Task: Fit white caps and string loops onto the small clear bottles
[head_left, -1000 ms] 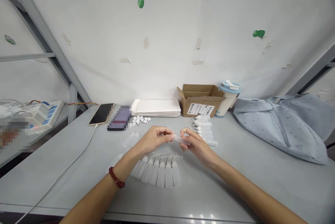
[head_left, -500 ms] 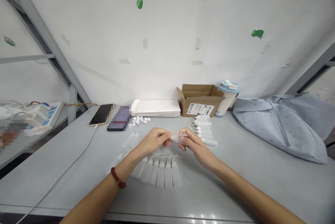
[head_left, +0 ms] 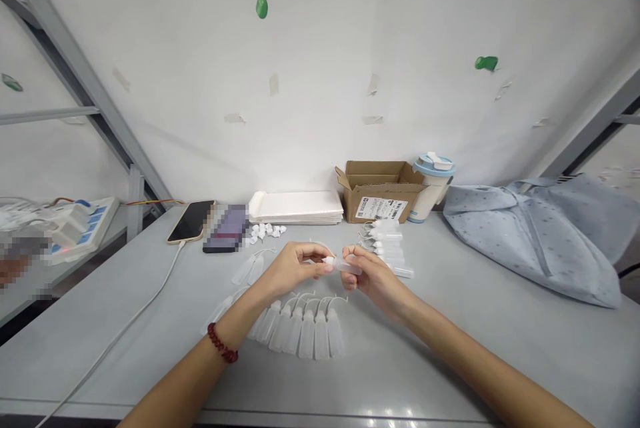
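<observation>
Your left hand pinches a small cap against the little bottle gripped in your right hand, above the row of bottles. You seem mid-capping; next, seat it squarely.

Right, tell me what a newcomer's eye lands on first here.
The two hands meeting mid-table: the left hand and right hand pinch a small clear bottle between them. Just below lies a fanned row of bottles on the grey table. At the back wall stands an open cardboard box.
</observation>
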`<state>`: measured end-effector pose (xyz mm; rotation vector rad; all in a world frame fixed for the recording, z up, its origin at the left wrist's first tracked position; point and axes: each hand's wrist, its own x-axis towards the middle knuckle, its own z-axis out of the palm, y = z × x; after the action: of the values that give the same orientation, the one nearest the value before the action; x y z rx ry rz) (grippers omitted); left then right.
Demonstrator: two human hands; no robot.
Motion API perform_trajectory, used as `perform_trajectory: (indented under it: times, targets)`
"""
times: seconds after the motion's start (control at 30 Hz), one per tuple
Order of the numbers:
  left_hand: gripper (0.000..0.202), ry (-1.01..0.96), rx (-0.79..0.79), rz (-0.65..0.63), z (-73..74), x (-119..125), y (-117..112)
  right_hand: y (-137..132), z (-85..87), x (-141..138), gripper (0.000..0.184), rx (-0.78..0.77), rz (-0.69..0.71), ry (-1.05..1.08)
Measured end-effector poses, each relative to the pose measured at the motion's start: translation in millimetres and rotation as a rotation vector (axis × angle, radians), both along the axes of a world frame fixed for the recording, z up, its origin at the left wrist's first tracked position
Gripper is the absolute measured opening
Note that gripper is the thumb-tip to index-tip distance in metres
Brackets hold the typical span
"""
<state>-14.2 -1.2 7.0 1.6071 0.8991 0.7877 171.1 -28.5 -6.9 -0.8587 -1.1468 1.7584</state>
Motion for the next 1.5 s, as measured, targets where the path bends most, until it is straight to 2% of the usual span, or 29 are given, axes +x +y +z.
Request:
perform_trajectory:
  times: [0.1,0.3,0.43,0.57,0.73,0.9,1.1,1.23,1.33,1.5]
  targets:
    - [0.028,0.013,-0.011,-0.028,0.5,-0.3,-0.7,-1.2,2.1,-0.8,0.017,0.01,0.006,-0.014]
    - [0.046,0.114,-0.136,-0.035,-0.1,0.8,-1.7,-1.0,1.8,-1.7,0.017,0.033,0.01,-0.039]
    - [0.034,0.129,-0.049,-0.071,2.1,0.1,-2.1,0.0,-1.1,-0.6,0.017,0.016,0.007,-0.031]
    - [0.022,0.102,0.007,-0.016,3.4,0.1,-2.4,0.9,-3.1,0.3,0.018,-0.01,0.008,-0.009]
    - [0.029,0.111,-0.001,-0.031,3.9,0.7,-3.2,0.2,-0.3,-0.2,0.017,-0.008,0.003,-0.012]
    - [0.05,0.166,-0.039,-0.012,0.5,1.9,-2.1,-0.7,2.4,-1.6,0.019,0.002,-0.001,-0.031]
    - [0.035,0.152,0.013,-0.039,1.7,2.3,-3.6,0.2,-0.6,-0.3,0.019,-0.006,0.008,-0.022]
    - [0.025,0.107,0.037,0.01,3.3,1.5,-4.1,0.4,-1.3,1.3,0.018,-0.041,0.013,-0.016]
    - [0.029,0.116,0.059,0.009,2.5,1.0,-3.1,0.3,-0.7,1.5,0.019,-0.038,0.006,-0.018]
    - [0.047,0.172,0.004,-0.04,-0.6,1.9,-1.3,-0.6,1.7,-0.3,0.019,0.007,0.001,-0.033]
